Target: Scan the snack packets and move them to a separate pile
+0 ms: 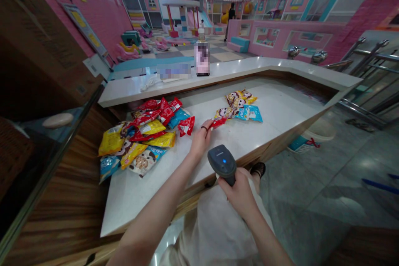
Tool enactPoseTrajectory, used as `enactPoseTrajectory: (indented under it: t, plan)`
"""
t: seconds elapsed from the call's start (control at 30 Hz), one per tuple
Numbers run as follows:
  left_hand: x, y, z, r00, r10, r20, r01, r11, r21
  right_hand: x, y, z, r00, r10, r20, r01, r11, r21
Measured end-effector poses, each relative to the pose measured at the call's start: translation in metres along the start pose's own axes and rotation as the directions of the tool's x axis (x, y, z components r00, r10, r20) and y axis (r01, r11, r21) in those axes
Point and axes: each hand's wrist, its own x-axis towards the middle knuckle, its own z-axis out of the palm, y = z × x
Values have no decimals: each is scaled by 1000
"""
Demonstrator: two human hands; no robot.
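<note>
Partly, the left hand (202, 136) hides a red packet (220, 122).

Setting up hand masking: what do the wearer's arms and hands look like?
Left arm and right arm: both bare as far as shown. Left hand: gloveless, dark ring on one finger. Right hand: gloveless, no ring visible.

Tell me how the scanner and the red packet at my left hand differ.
The scanner is dark gray with a blue light; the red packet is mostly red. The scanner is gripped in your right hand; the red packet appears pinched in your left hand. Both are in contact with a hand.
</note>
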Motion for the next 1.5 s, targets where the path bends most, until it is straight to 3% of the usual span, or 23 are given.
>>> enactPoseTrajectory:
  t: [0.13,0.3,0.47,0.6,0.7,0.8,0.93,1.0,1.07,1.17,1.27,1.37,1.5]
  plan:
    - [12,-5,11,970,120,211,-123,992,2,0,1,0,1000,0,7,0,999,39]
    - [35,-16,33,964,150,218,-112,977,-180,1,1,0,999,34,36,-36,997,61]
    - [67,-29,57,947,207,247,-181,976,-123,3,1,0,999,37,34,-38,998,54]
    - [77,-24,63,942,144,304,-132,990,-59,2,1,-3,999,21,26,-21,1000,19]
    - [65,-9,52,944,128,305,-125,992,-31,1,0,-4,1000,15,20,-15,1000,-10]
    - [38,12,27,961,162,223,-150,986,-69,0,-1,-4,1000,7,24,-6,1000,-23]
    - [3,24,-22,991,102,-92,-107,993,-42,-1,-3,-5,1000,6,29,-5,999,-37]
    - [-6,18,-45,963,46,-267,-50,999,-8,-2,-3,-5,1000,8,27,-7,999,-37]
    - [-9,6,-61,935,-24,-354,16,1000,-26,-2,-3,-5,1000,5,27,-4,1000,-24]
    - [-9,-15,-70,936,-128,-327,123,992,-38,-2,-1,-4,1000,1,27,-1,1000,-14]
    - [-6,-26,-66,962,-130,-242,160,981,109,-2,1,-2,1000,2,21,-2,1000,-23]
    - [-5,-24,-60,982,-82,-168,122,962,243,-2,1,-2,1000,-3,14,4,999,-34]
    - [-14,-12,-54,1000,15,25,-20,969,248,-2,0,-5,1000,-4,8,5,997,-79]
